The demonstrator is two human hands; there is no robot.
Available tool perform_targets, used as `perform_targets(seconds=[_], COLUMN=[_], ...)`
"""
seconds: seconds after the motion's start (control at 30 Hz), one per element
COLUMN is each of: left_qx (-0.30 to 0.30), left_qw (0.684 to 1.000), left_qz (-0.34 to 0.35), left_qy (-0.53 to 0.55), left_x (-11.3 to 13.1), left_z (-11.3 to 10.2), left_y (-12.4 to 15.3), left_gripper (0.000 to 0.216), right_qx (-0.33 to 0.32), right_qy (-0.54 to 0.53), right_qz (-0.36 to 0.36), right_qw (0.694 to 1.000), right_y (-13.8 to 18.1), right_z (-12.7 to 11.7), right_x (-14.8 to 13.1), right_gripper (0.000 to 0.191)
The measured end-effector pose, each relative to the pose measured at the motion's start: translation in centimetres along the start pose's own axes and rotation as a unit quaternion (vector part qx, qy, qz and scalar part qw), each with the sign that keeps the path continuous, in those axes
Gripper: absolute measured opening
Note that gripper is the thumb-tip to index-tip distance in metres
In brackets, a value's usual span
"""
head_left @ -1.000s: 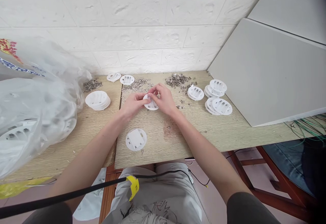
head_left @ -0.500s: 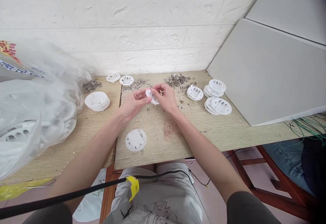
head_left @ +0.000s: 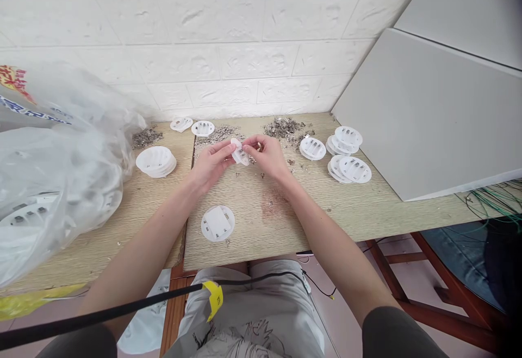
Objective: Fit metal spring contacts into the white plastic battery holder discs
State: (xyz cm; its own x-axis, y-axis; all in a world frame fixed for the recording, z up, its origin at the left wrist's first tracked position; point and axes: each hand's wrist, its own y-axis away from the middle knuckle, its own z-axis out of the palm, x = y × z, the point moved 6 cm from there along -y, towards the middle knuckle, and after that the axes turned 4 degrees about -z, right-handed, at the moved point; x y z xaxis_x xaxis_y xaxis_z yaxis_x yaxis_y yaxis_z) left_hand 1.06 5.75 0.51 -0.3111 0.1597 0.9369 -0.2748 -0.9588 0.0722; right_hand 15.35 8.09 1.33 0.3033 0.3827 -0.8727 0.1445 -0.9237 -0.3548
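Observation:
My left hand (head_left: 212,167) grips a round white plastic battery holder (head_left: 240,152) by its edge, thumb on top, with the disc tilted above the table. The fingertips of my right hand (head_left: 267,156) are pinched together at the disc's right side. A small metallic glint shows among these fingers, but what they hold is too small to make out. Below the hands, another holder (head_left: 218,223) lies with its flat square back up. Behind them are loose heaps of small metal contacts (head_left: 283,127).
Holders are stacked at the left (head_left: 155,161) and the right (head_left: 354,169). A clear plastic bag (head_left: 61,184) of similar discs fills the left side. A grey panel (head_left: 432,113) leans at the right. A black cable (head_left: 122,310) with a yellow tag crosses in front.
The held disc has turned to a steeper tilt, and my left thumb has moved up along it. My right thumb has drawn back from its face towards the right edge.

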Motion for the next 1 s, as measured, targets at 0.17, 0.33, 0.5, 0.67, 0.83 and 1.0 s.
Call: perform_targets(seconds=[0.17,0.33,0.5,0.67,0.83,1.0], left_qx=[0.005,0.022,0.028,-0.014,-0.040,-0.021], left_qw=[1.000,1.000,1.000,1.000,0.999,0.999], left_qz=[0.003,0.002,-0.001,-0.022,-0.018,-0.013], left_qy=[-0.003,-0.004,-0.001,-0.005,-0.021,-0.027], left_x=[0.0,0.1,0.3,-0.2,-0.3,0.0], left_z=[-0.2,-0.2,-0.2,0.1,0.4,0.4], left_y=[0.0,0.0,0.1,0.0,0.1,0.2], left_gripper=[0.026,0.027,0.026,0.028,0.030,0.033], right_qx=[-0.015,-0.013,0.002,0.052,0.047,0.033], right_qy=[0.031,0.079,0.091,0.060,0.013,0.018], right_qz=[-0.001,-0.020,-0.052,-0.030,0.005,0.010], right_qw=[0.999,0.997,0.995,0.996,0.999,0.999], right_y=[0.2,0.2,0.2,0.2,0.2,0.3], right_z=[-0.1,-0.3,-0.4,-1.1,-0.9,-0.5], right_x=[-0.1,-0.5,-1.0,-0.8,-0.3,-0.1], right_gripper=[0.016,0.011,0.009,0.008,0.008,0.012])
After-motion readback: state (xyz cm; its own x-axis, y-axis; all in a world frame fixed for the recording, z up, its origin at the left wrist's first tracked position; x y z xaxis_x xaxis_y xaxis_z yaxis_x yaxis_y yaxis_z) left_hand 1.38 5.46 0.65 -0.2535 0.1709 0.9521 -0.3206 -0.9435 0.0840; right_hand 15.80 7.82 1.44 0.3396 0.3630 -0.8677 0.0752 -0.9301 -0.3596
